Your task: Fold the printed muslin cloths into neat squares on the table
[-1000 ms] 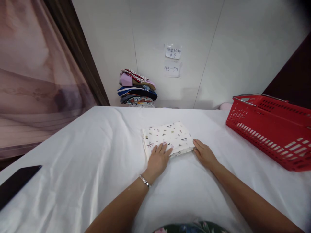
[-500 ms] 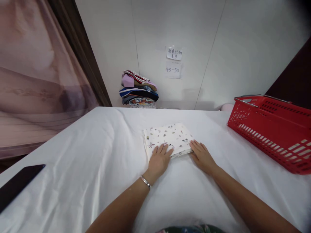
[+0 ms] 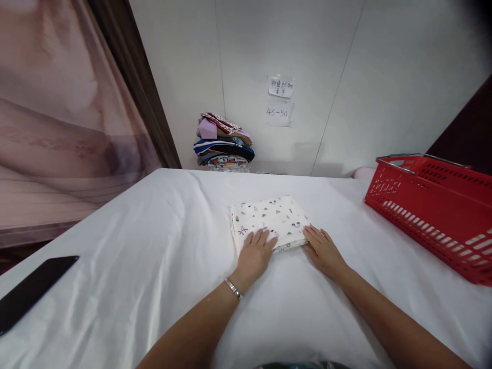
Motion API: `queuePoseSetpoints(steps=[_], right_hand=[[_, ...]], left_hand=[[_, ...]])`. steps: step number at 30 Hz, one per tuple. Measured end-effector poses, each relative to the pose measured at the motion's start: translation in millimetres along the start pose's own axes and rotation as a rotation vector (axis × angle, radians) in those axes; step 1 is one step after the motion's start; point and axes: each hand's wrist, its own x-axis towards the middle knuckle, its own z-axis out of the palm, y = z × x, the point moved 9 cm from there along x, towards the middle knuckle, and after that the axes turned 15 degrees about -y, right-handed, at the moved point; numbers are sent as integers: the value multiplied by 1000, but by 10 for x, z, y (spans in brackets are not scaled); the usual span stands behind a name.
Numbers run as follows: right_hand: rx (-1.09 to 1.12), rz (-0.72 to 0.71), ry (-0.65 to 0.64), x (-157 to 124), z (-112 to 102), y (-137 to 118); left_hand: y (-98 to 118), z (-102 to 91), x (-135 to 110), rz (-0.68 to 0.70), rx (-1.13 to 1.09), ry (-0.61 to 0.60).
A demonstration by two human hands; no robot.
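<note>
A folded white cloth (image 3: 274, 215) with small printed figures lies flat in the middle of the table. On its near left part my left hand (image 3: 254, 256) rests palm down, fingers spread, a silver bracelet round the wrist. My right hand (image 3: 325, 251) touches the cloth's near right corner; its fingers are stretched out and close together, and the thumb lies low along the near edge. Neither hand grips the cloth.
A white sheet (image 3: 180, 246) with creases covers the table. At the right stands a red plastic basket (image 3: 434, 205) with metal handles. A dark flat device (image 3: 34, 292) lies at the left edge. Behind the table is a stack of folded fabrics (image 3: 225, 141), and pink curtains (image 3: 57, 128) hang at left.
Both hands stay on the cloth, in nearly the same places. The whole view has shifted slightly, so things appear a little farther right.
</note>
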Motion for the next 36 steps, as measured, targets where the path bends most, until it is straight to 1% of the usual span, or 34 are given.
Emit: queuePoseSetpoints(steps=[4,7,9,13,16,20,25,28,31,33,36], right_hand=[[-2,-51,12,39,-77,-157],[-3,-127,-6,62,-30,-291],[-7,-159,-8,62,18,-332],[-22,-173,3,43,82,-317],[-38,-179,13,30,100,-295],[-59,-191,32,17,117,-288],[-75,-196,59,4,136,-290],[-82,-200,67,0,142,-294],[-98,-204,68,-5,141,-298],[-112,-210,59,-6,145,-304],[-117,-208,52,-5,146,-301]], left_hand=[[3,-1,-6,0,-1,12],[-2,24,-7,-4,1,17],[-7,39,-7,-7,-3,22],[1,32,-8,4,-11,21],[38,-5,-20,34,-11,12],[51,-44,-50,35,-6,0],[51,-15,-64,44,-17,-24],[18,-17,-69,28,-66,-32],[-74,-45,-82,8,-169,-61],[-218,-45,-91,-63,-234,-105],[-476,7,-107,-198,-305,-195]])
